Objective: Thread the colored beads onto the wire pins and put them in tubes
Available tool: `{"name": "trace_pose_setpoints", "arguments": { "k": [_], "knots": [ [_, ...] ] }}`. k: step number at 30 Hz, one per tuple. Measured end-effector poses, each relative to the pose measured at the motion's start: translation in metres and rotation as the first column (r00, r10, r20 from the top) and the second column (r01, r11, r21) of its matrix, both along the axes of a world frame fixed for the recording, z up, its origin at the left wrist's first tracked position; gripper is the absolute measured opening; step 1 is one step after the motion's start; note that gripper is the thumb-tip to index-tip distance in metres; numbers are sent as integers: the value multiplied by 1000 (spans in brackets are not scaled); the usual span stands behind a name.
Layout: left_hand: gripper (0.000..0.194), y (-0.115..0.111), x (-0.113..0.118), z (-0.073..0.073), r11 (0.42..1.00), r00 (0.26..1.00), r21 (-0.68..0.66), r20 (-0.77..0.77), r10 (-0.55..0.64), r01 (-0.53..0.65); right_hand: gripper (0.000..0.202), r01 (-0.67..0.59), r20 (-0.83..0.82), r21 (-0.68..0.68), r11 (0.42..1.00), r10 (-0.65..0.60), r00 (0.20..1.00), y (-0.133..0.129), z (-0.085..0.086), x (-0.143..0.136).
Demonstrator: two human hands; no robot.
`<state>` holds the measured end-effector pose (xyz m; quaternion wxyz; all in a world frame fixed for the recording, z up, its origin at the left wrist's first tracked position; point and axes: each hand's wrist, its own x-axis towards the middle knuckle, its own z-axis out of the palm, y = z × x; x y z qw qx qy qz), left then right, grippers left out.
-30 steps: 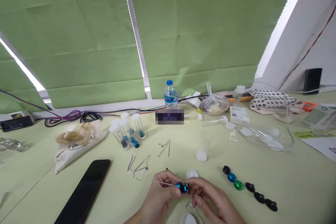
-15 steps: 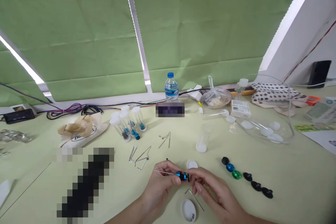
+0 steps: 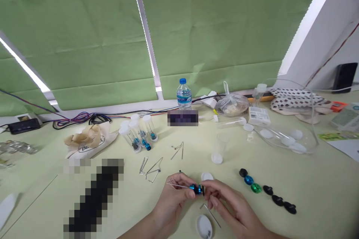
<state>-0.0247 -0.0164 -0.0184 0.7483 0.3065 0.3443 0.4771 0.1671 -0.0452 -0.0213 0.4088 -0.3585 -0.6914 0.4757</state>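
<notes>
My left hand (image 3: 174,198) is closed around a small blue-and-black metal cylinder (image 3: 193,188), held low over the table. A thin metal rod points left from the cylinder across my fingers. At the cylinder's black right end, my right hand (image 3: 227,201) has its curled fingertips against the part; the exact pinch is partly hidden. Just below, an L-shaped hex key (image 3: 212,216) lies beside the right fingers. A white cap (image 3: 204,226) holding tiny dark bits sits nearest me. Another white cap (image 3: 206,176) lies behind the hands.
Several black, blue and green discs (image 3: 256,188) lie in a row at right. Hex keys (image 3: 153,171) rest left of centre, near clear tubes (image 3: 151,129) with blue parts. A clear tube (image 3: 218,153) stands behind my hands. A water bottle (image 3: 184,95) stands at the back.
The whole view has shifted a little, so things appear slightly farther right and lower. Both hands keep the same grip on the metal cylinder.
</notes>
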Motion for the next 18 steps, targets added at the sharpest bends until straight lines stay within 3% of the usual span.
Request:
{"name": "trace_pose_setpoints", "arguments": {
  "k": [8,13,18],
  "knots": [
    [28,3,-1,-8,999,1000,37,10,-4,4,29,63,-4,32,998,-63,998,0,-1,-2],
    [29,5,-1,-13,999,1000,38,18,-14,13,27,17,34,81,997,-20,999,1,4,-1],
    [32,6,1,-18,999,1000,42,19,8,-9,28,103,24,66,992,-104,994,2,0,-4]
  ]
}}
